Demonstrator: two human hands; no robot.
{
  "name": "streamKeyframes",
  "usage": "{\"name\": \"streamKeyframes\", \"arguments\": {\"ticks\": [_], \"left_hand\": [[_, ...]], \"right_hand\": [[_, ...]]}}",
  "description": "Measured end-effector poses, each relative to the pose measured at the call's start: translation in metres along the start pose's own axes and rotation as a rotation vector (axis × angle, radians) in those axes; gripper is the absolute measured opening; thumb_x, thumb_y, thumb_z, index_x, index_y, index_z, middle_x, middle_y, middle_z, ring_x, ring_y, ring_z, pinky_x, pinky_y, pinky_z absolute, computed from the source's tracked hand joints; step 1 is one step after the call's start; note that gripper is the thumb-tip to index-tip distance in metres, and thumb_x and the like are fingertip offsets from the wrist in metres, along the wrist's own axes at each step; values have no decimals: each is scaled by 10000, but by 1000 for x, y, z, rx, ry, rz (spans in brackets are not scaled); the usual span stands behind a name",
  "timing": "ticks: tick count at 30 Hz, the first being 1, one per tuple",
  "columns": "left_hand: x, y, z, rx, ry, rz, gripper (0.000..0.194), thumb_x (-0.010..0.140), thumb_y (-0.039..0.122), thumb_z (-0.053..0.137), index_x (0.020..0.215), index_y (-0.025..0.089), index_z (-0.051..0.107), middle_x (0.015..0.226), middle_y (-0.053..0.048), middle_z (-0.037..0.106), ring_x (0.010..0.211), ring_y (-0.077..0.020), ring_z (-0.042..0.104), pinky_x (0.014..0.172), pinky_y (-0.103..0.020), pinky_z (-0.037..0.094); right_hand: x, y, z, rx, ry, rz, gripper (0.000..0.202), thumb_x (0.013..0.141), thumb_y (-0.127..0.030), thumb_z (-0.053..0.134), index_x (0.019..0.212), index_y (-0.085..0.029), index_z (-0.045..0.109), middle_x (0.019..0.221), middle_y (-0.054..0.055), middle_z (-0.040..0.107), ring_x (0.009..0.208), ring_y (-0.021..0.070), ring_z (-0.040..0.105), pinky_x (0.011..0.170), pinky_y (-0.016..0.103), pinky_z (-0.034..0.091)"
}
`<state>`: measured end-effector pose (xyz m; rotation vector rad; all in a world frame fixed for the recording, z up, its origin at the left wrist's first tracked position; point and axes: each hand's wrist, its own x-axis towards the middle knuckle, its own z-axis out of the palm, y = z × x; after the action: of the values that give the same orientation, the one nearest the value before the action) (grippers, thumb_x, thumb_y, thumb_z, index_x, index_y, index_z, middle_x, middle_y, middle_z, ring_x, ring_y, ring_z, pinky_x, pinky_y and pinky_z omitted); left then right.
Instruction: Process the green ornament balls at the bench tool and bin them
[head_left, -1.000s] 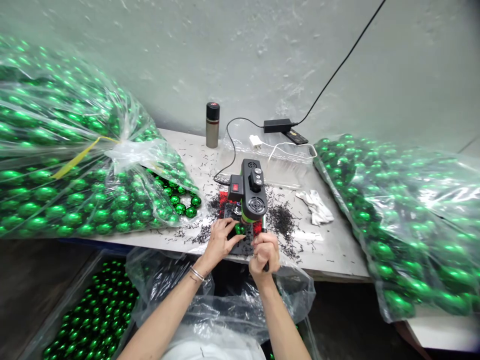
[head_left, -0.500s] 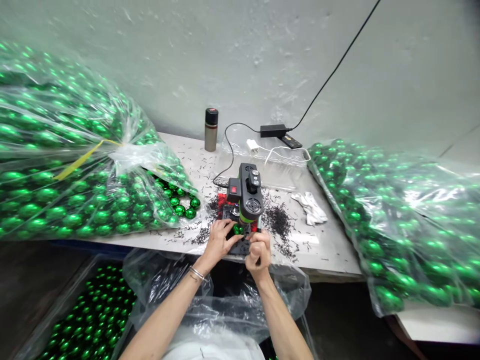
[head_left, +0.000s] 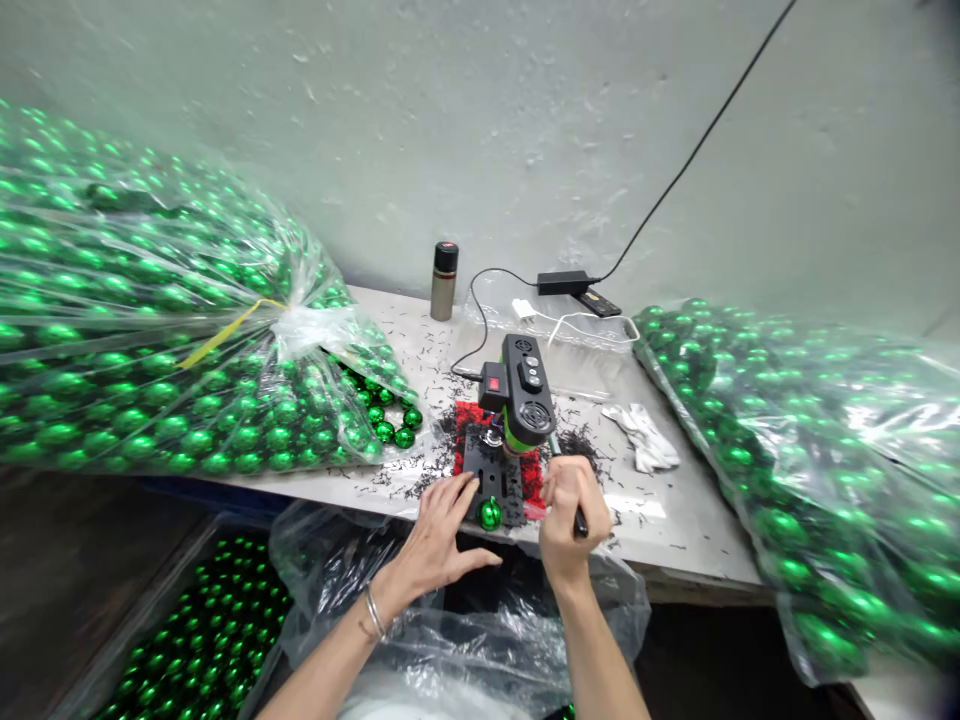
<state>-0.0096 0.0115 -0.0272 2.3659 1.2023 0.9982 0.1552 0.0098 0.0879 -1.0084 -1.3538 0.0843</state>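
Observation:
A small black-and-green bench machine (head_left: pixel 527 395) stands on a slotted black base plate (head_left: pixel 493 484) at the table's front. One shiny green ball (head_left: pixel 490 514) sits on the front of that plate. Beside the ball is my left hand (head_left: pixel 442 535), open, with thumb and fingers apart and nothing in them. My right hand (head_left: pixel 571 512) is closed around a slim rod with a black end (head_left: pixel 580 523), just right of the machine. Whether the rod is a loose tool or joined to the machine I cannot tell. Red material (head_left: pixel 533 480) lies under the plate.
Large clear bags of green balls flank me, the left bag (head_left: pixel 225 390) and the right bag (head_left: pixel 817 450). Black scraps (head_left: pixel 585 445) litter the table. A white glove (head_left: pixel 643 437), a bottle (head_left: pixel 444 282) and a power adapter (head_left: pixel 564 283) lie farther back. An open plastic bag (head_left: pixel 465 630) hangs below the edge.
My left hand has drawn back and opened, leaving the green ball at the plate's front. My right hand has moved off to the right of the machine. The whole view has shifted.

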Motion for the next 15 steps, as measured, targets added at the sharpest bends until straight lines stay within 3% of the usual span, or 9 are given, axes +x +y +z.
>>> {"name": "streamKeyframes", "arguments": {"ticks": [2, 4, 7, 11, 15], "left_hand": [[5, -11, -18, 72, 49, -50, 752, 858, 590, 624, 1464, 199, 411, 1448, -192, 497, 1334, -359, 451, 1095, -543, 362], [24, -31, -35, 153, 174, -162, 485, 947, 456, 542, 1358, 200, 513, 1378, -165, 556, 1288, -339, 492, 1064, -513, 390], [62, -64, -52, 226, 262, -312, 223, 966, 302, 504, 1076, 152, 627, 1086, -155, 651, 1065, -334, 601, 935, -481, 452], [94, -90, -53, 201, 229, -302, 128, 901, 257, 614, 803, 177, 590, 726, -53, 577, 842, -270, 618, 848, -413, 472], [95, -92, -52, 174, 230, -296, 118, 858, 265, 669, 786, 204, 599, 712, -41, 588, 838, -252, 616, 829, -379, 480]], "right_hand": [[-8, 5, 2, 3, 32, -17, 340, 955, -123, 428, 624, -202, 420, 678, -10, 485, 619, 112, 477, 568, 272, 368], [-14, 10, 4, 6, 52, -19, 337, 953, -119, 428, 626, -202, 428, 677, -8, 485, 621, 116, 483, 564, 273, 370], [-17, 14, 4, -1, 50, -18, 330, 951, -121, 428, 632, -204, 430, 684, -5, 489, 619, 120, 490, 560, 277, 375], [-17, 16, 2, -18, 29, -36, 335, 948, -115, 421, 625, -205, 409, 682, -6, 491, 616, 119, 496, 567, 282, 368], [-17, 16, 2, -21, 22, -69, 338, 942, -105, 422, 620, -206, 403, 659, -11, 481, 627, 123, 514, 568, 284, 364]]}}
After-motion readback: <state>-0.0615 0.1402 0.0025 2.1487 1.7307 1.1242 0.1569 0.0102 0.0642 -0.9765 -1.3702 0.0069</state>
